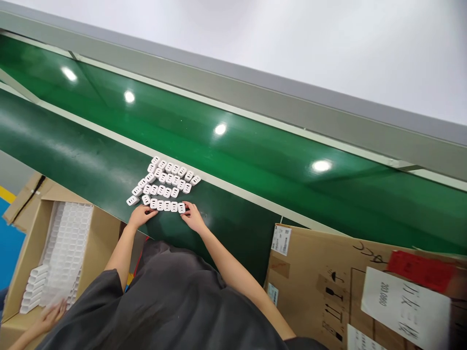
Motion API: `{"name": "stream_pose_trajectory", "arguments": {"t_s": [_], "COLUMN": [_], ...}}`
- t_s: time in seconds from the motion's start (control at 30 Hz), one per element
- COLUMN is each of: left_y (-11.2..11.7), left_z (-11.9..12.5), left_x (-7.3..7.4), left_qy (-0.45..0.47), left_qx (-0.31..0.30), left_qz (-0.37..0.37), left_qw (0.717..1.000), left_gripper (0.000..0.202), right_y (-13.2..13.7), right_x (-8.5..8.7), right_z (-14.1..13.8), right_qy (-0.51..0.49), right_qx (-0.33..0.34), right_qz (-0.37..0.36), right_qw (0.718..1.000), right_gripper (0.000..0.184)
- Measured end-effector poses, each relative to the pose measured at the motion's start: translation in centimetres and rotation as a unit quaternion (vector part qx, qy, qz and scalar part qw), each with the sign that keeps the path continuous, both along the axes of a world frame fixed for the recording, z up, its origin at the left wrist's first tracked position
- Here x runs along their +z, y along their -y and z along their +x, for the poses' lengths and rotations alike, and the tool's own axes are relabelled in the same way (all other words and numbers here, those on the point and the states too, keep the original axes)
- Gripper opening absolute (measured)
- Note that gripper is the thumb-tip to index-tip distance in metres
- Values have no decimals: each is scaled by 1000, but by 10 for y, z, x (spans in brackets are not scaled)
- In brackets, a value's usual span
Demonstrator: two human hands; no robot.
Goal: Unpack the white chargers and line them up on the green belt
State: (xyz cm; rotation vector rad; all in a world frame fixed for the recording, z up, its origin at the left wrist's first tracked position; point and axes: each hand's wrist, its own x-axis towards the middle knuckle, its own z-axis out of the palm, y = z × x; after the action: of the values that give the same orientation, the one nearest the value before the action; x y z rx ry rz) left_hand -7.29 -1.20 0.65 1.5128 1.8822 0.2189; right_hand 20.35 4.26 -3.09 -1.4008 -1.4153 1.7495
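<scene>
Your left hand [139, 214] and right hand [193, 218], fingers loose, bracket the nearest row of white plugs [167, 205] on the green belt [91, 165]; the carton's [310, 272] label [404, 301] reads 203.0080.

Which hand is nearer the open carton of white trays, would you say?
The left hand: it sits right of the carton, by the white parts; the right hand lies farther right.
</scene>
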Motion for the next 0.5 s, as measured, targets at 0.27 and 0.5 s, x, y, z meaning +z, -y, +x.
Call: {"name": "stream_pose_trajectory", "arguments": {"t_s": [0.27, 0.5], "left_y": [-22, -25], "left_z": [-3, 18], "left_x": [10, 12], "left_qy": [43, 139], "left_qx": [-11, -44], "left_qz": [-66, -138], "left_qw": [997, 980], "left_gripper": [49, 57], "right_y": [-3, 14], "right_x": [-6, -8], "right_z": [-6, -11], "right_qy": [-4, -19], "right_qx": [-17, 91], "right_qz": [-41, -117], "right_qw": [999, 989], "right_gripper": [52, 19]}}
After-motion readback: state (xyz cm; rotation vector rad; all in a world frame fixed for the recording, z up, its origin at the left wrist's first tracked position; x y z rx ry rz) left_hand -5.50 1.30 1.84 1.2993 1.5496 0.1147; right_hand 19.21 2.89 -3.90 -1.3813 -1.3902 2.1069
